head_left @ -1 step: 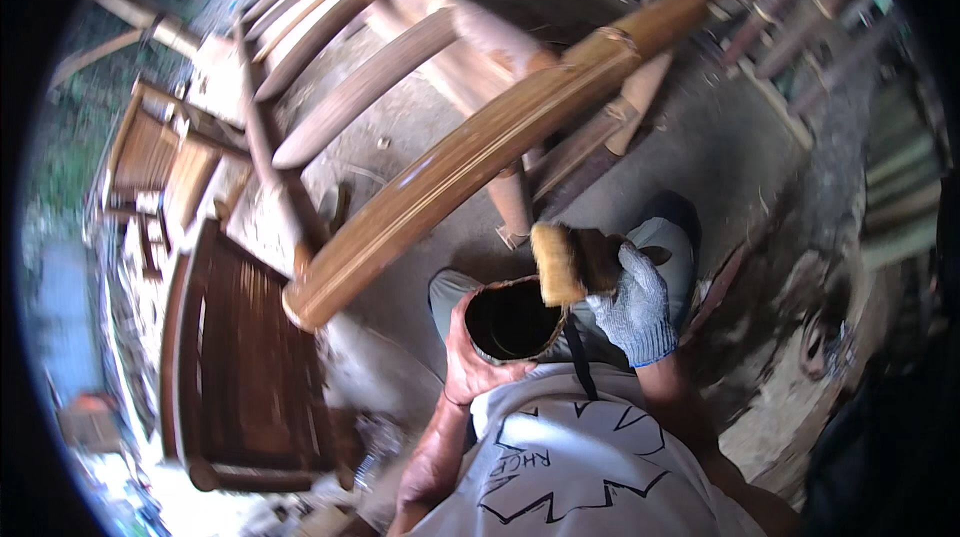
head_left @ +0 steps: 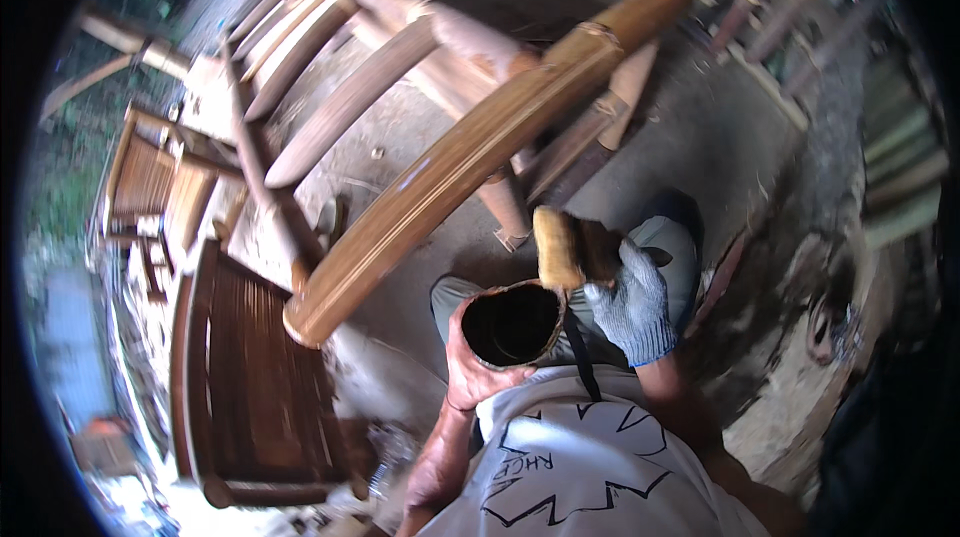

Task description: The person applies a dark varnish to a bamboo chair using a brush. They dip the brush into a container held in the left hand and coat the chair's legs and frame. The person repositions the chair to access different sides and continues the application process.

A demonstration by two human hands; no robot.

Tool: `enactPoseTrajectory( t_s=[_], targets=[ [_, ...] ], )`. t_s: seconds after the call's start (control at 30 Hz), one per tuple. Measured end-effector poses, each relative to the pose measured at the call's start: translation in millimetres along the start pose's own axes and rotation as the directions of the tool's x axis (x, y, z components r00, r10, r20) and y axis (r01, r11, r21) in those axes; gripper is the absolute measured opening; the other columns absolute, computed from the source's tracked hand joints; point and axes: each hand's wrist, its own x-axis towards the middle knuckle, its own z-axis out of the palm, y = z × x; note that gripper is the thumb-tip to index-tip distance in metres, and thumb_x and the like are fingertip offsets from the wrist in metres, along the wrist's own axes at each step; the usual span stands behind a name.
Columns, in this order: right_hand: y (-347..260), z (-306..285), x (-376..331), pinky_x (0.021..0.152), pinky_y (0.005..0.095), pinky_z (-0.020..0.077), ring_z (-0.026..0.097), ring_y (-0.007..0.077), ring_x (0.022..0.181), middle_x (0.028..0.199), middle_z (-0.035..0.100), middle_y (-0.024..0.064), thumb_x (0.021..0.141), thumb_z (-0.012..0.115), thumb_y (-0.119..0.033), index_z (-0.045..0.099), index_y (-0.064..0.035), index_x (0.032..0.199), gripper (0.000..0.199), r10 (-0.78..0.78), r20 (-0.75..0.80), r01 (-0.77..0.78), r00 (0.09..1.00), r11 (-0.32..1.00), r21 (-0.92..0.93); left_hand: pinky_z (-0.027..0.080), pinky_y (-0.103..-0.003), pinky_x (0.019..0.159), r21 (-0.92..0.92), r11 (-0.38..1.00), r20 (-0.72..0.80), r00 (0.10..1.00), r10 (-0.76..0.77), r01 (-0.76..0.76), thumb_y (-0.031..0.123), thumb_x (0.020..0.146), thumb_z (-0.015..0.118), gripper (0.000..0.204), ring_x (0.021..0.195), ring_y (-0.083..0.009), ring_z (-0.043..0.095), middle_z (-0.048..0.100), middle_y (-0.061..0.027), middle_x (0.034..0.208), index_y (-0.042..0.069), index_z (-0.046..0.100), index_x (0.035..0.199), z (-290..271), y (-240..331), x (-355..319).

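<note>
Lower centre, left hand [head_left: 472, 365] clutches a pot [head_left: 505, 317], gloved right hand [head_left: 638, 305] grips a brush [head_left: 562, 249]; careless tilting could spill any contents.

1. The thick pole [head_left: 480, 162]: golden-brown, bamboo-like, smooth and glossy, with a bright streak of reflected light.
2. The brush [head_left: 558, 249]: dense, pale tan bristles that look matt.
3. The container [head_left: 561, 323]: dark, dull inside; its material cannot be told.
4. The glove [head_left: 640, 315]: grey knitted cloth, matt and ribbed.
5. The shirt [head_left: 600, 447]: white, soft, matt cloth.
6. The slatted panel [head_left: 265, 377]: dark brown, wood-like, shiny.
7. The floor [head_left: 722, 137]: grey, matt.
</note>
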Motion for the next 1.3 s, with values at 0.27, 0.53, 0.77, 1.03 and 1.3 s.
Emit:
enactPoseTrajectory(
  t_s=[0.27, 0.53, 0.77, 1.03, 1.3],
  targets=[
    [56.2, -19.8, 97.2, 0.085, 0.0346, 0.0547, 0.061, 0.0210, 0.104, 0.121, 0.059, 0.0106, 0.100, 0.049, -0.028, 0.052, -0.0076, 0.127, 0.034, -0.186, -0.106, 0.194, 0.977, 0.978, 0.071, 0.036, -0.049, 0.113, 0.070, 0.995, -0.069, 0.996, -0.063, 0.068, 0.037, 0.052, 0.097, 0.121, 0.133, -0.0329, 0.045, 0.043, -0.0191, 0.145, 0.002, 0.029, 0.146, -47.6, 1.7, -36.1],
    [78.6, -120.5, 113.7, 0.087, 0.0475, 0.0549, 0.062, 0.0246, 0.106, 0.117, 0.062, 0.0093, 0.093, 0.063, -0.023, 0.056, -0.0135, 0.126, 0.035, -0.195, -0.314, 0.186, 0.929, 0.981, -0.060, 0.034, -0.049, 0.113, 0.257, 0.966, -0.185, 0.983, 0.018, 0.031, 0.052, 0.060, 0.090, 0.122, 0.134, -0.0317, 0.044, 0.039, -0.0147, 0.149, 0.007, 0.023, 0.152, -78.8, 23.8, -53.0],
    [96.3, -228.0, 128.5, 0.095, 0.0529, 0.0511, 0.056, 0.0288, 0.116, 0.125, 0.058, 0.0100, 0.091, 0.064, -0.022, 0.059, -0.0125, 0.123, 0.034, -0.147, -0.553, 0.167, 0.820, 0.986, -0.016, 0.036, -0.049, 0.112, 0.352, 0.932, -0.305, 0.952, 0.028, 0.086, 0.052, 0.061, 0.089, 0.118, 0.132, -0.0313, 0.045, 0.041, -0.0143, 0.148, 0.007, 0.026, 0.150, -83.1, 19.9, -77.7],
    [47.0, -225.3, 190.7, 0.078, 0.0332, 0.0556, 0.070, 0.0210, 0.089, 0.097, 0.073, 0.0088, 0.083, 0.073, -0.022, 0.071, -0.0052, 0.101, 0.024, -0.531, -0.340, -0.202, 0.776, 0.301, -0.932, 0.037, -0.049, 0.110, 0.386, 0.915, -0.367, 0.930, 0.031, 0.121, 0.052, 0.063, 0.088, 0.114, 0.130, -0.0308, 0.047, 0.042, -0.0139, 0.146, 0.007, 0.028, 0.148, -75.7, 22.5, -66.6],
    [12.1, -226.2, 193.1, 0.080, 0.0351, 0.0546, 0.069, 0.0277, 0.092, 0.098, 0.072, 0.0087, 0.084, 0.065, -0.016, 0.071, -0.0109, 0.101, 0.019, -0.454, 0.195, 0.203, 0.869, -0.032, -0.979, 0.038, -0.048, 0.109, 0.380, 0.917, -0.347, 0.938, 0.018, 0.123, 0.052, 0.064, 0.087, 0.110, 0.128, -0.0304, 0.048, 0.044, -0.0135, 0.144, 0.007, 0.031, 0.147, -67.4, 9.9, -47.3]
  ],
)
